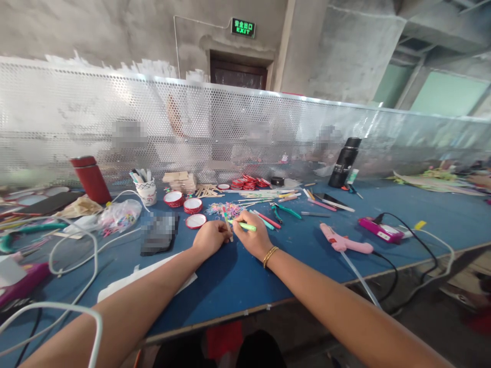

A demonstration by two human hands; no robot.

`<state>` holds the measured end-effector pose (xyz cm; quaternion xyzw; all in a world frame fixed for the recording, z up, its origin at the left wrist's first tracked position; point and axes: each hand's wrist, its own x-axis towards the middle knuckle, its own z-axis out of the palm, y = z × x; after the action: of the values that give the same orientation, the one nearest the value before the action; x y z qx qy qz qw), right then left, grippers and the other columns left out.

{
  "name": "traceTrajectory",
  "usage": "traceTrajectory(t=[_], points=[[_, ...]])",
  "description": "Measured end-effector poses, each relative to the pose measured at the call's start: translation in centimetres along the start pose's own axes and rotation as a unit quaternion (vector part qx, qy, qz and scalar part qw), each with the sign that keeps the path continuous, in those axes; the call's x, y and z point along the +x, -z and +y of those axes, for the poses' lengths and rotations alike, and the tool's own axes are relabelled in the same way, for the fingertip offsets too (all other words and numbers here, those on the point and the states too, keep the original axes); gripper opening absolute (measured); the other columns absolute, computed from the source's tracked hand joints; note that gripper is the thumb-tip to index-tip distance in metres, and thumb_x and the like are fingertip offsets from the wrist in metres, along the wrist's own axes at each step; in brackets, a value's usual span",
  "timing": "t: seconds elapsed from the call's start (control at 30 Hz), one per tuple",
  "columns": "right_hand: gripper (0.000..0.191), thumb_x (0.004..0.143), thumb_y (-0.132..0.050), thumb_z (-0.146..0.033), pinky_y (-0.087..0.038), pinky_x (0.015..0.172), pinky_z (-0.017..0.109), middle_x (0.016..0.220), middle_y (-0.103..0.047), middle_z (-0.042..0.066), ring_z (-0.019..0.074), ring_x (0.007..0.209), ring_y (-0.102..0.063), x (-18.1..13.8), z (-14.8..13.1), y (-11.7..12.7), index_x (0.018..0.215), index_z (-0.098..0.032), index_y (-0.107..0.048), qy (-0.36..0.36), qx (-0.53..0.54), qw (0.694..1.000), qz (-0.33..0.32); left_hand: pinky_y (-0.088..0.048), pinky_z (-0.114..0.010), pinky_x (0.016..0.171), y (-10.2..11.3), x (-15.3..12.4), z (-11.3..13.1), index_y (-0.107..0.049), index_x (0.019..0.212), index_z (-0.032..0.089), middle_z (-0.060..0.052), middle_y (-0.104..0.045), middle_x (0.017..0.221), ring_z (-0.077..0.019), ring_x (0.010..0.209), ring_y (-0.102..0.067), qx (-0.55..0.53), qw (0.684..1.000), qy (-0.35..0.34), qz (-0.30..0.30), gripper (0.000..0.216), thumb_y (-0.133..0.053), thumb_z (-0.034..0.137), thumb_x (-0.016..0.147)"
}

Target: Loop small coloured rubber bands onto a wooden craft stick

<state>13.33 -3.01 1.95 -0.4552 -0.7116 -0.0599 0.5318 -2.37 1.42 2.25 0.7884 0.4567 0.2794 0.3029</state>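
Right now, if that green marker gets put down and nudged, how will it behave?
The green marker is probably stiff: its barrel looks straight in the right hand. Likely light, given its slim body. It may roll on the flat blue table, though its cross-section is too small to tell.

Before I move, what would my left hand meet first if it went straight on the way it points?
Past the stick it holds, your left hand would likely meet your right hand, which holds a green pen; the exact gap is unclear.
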Motion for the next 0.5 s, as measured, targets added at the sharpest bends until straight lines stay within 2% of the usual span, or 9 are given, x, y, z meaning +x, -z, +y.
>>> traceTrajectory(t=[0.5], points=[[0.019, 0.088, -0.051, -0.026, -0.037, 0.064, 0.027, 0.066, -0.056, -0.001, 0.0152, 0.065, -0.052, -0.03, -0.11, -0.01, 0.07, -0.022, -0.051, 0.002, -0.005, 1.0, 0.001, -0.037, -0.023, 0.053, 0.02, -0.08, 0.17, -0.064, 0.068, 0.019, 0.001, -0.067, 0.062, -0.0128, 0.056, -0.058, -0.01, 1.0, 0.017, 0.001, 0.014, -0.061, 0.031, 0.076]])
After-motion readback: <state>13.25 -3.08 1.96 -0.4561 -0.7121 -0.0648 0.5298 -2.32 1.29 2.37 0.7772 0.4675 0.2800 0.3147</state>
